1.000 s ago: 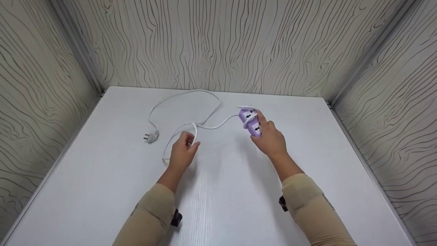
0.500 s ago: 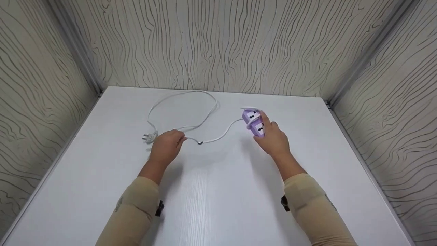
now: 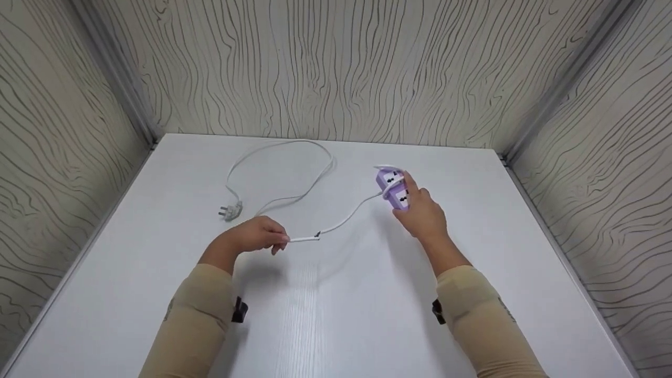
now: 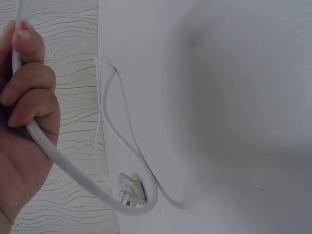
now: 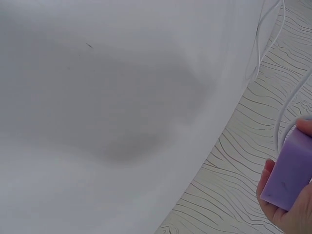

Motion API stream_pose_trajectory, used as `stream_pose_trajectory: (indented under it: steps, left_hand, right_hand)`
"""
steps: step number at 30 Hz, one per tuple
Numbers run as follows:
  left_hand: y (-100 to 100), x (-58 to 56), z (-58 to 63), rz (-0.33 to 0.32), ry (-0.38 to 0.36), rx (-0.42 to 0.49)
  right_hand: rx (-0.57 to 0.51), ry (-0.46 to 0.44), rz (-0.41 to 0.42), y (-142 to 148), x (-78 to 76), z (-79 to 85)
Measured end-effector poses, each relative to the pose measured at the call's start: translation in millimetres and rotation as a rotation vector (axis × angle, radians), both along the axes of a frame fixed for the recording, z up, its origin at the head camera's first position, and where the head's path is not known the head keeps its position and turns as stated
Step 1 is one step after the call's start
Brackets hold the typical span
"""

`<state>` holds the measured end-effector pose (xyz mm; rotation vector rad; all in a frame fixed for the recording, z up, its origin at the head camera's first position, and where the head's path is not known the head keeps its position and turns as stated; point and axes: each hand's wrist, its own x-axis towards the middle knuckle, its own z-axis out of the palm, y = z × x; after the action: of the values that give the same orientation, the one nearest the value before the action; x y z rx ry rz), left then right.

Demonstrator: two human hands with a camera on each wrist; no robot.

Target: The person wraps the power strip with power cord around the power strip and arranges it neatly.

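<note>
In the head view my right hand (image 3: 424, 215) grips a purple power strip (image 3: 401, 201) with white socket faces, raised over the table. One turn of white cord (image 3: 349, 215) goes round the strip. My left hand (image 3: 257, 234) pinches the cord to the left, and a small dark piece sits on the cord between the hands. In the left wrist view the left fingers (image 4: 36, 78) curl round the cord (image 4: 73, 173), which hangs in a bend below them. The right wrist view shows the strip's plain purple side (image 5: 287, 170) within the right hand.
A pronged plug (image 3: 231, 211) lies on the white table (image 3: 357, 315) left of the left hand. The remaining cord forms a wide loop (image 3: 328, 152) near the back edge. Wood-patterned panels (image 3: 325, 68) stand behind and at both sides.
My left hand has swung left, then toward the front edge, drawing the cord between the hands toward the front. The right hand and power strip have shifted slightly right.
</note>
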<state>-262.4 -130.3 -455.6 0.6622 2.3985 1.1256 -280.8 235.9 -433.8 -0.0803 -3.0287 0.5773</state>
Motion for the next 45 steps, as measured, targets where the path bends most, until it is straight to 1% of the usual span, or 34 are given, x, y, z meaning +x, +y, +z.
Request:
stream_pose_trajectory:
  steps: [3, 6, 9, 13, 15, 17, 20, 23, 26, 28, 30, 34, 38, 39, 41, 43, 45]
  left_hand:
    - [-2.8, 0.2, -6.0, 0.063, -0.021, -0.004]
    - [-3.3, 1.7, -10.7, 0.140, -0.011, -0.031]
    - [-4.4, 3.5, -13.0, 0.193, 0.014, -0.058]
    - [-11.3, 4.6, -14.1, 0.220, 0.080, -0.119]
    - [-16.9, 4.6, -14.5, 0.230, 0.101, -0.146]
    - [-23.3, 3.9, -15.4, 0.247, 0.112, -0.155]
    - [-32.9, 1.5, -15.7, 0.276, 0.150, -0.137]
    - [-39.0, -0.5, -10.7, 0.306, 0.214, -0.088]
    - [-40.7, -1.7, 0.3, 0.333, 0.265, -0.042]
    - [-40.9, -3.9, 8.3, 0.342, 0.281, -0.037]
    - [-41.1, -7.0, 16.3, 0.337, 0.291, -0.057]
    - [-43.5, -16.1, 30.3, 0.295, 0.303, -0.117]
    - [-49.6, -25.4, 38.6, 0.257, 0.290, -0.176]
    - [-51.8, -27.4, 38.7, 0.249, 0.298, -0.216]
    - [-55.9, -29.7, 37.0, 0.233, 0.346, -0.340]
    - [-59.6, -30.7, 31.8, 0.228, 0.421, -0.481]
    - [-62.1, -30.4, 25.5, 0.242, 0.495, -0.614]
  right_hand:
    - [0.006, 0.011, -0.010, 3.8, -0.7, -2.6]
    - [0.016, 0.018, -0.017, 7.8, -1.2, -4.6]
    - [0.028, 0.017, -0.029, 12.4, -1.8, -5.6]
    - [0.035, 0.010, -0.048, 21.5, -2.0, -6.0]
    - [0.034, 0.007, -0.060, 27.4, -1.9, -5.7]
    - [0.036, 0.001, -0.071, 34.7, -1.4, -5.0]
    - [0.035, -0.006, -0.087, 46.2, -1.3, -4.1]
    - [0.035, -0.011, -0.100, 55.0, -1.4, -2.7]
    - [0.031, -0.011, -0.109, 59.8, -1.5, -1.5]
    - [0.030, -0.010, -0.111, 61.5, -1.6, -1.5]
    - [0.029, -0.010, -0.109, 62.7, -1.5, -2.5]
    - [0.026, -0.010, -0.103, 62.9, -1.6, -5.8]
    - [0.033, -0.006, -0.096, 60.8, -1.7, -7.3]
    - [0.035, -0.002, -0.094, 60.0, -1.8, -7.3]
    - [0.038, 0.000, -0.086, 56.4, -1.3, -6.1]
    - [0.044, 0.007, -0.071, 50.9, -0.7, -4.3]
    - [0.046, 0.010, -0.049, 43.8, -0.5, -2.5]
